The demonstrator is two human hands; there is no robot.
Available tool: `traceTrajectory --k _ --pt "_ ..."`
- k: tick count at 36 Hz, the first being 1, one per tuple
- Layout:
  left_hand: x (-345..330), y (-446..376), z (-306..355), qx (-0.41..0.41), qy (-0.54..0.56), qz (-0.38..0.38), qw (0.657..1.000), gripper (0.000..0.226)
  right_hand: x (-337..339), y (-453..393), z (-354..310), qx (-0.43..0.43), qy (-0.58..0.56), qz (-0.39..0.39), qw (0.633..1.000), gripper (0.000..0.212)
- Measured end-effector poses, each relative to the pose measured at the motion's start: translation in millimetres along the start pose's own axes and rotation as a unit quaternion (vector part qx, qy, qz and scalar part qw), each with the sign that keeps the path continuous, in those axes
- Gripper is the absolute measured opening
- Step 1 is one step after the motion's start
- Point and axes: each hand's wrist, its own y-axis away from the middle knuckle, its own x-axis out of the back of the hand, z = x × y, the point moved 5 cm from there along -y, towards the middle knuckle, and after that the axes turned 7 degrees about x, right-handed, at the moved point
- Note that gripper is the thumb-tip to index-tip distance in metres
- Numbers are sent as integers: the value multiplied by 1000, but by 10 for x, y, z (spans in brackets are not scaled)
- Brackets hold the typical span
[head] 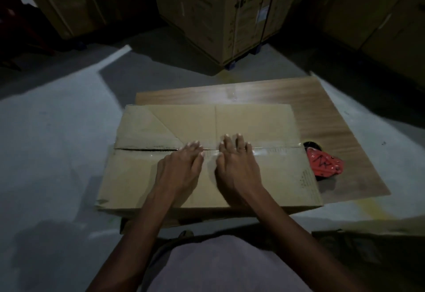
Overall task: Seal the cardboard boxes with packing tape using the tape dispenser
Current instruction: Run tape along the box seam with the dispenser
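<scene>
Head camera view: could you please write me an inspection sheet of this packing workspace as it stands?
Surface: wooden board lying on a grey floor.
Job's things: cardboard box on the board; clear tape runs along the right part of its centre seam, while the left part gapes untaped. Red tape dispenser lies on the board right of the box.
Clutter: nothing seen.
Grippers: left hand and right hand lie flat on the seam, fingers straight.
Cables: nothing seen.
Surroundings: dim room; large printed cartons stand behind.
</scene>
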Motion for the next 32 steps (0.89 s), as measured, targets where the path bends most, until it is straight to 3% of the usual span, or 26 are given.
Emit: traceTrajectory --k 3,6,11,17,22,24,29,32 --pt "122 2 -108 -35 -6 -7 999 38 10 105 59 -37 -3 44 998 55" --pt "268 18 -361 -16 -9 5 1000 35 26 136 37 -87 -15 84 993 55" --pt "282 -7 -688 0 -40 7 999 44 -93 -4 -167 -178 15 57 982 57" --pt "253 -111 -689 -13 -99 -5 995 48 -356 -310 -813 -81 58 17 995 63" --pt "452 -78 -779 -40 2 74 996 29 -337 -252 -750 -93 51 27 994 59" --pt "471 -61 -822 -42 18 72 996 30 -288 -206 -708 -104 42 31 993 57" --pt "355 -35 -1031 -17 -24 70 997 39 -254 -169 -799 -146 32 39 988 56" --pt "321 -15 -1098 -1 -56 63 996 43 -332 -233 -939 -158 46 2 986 63"
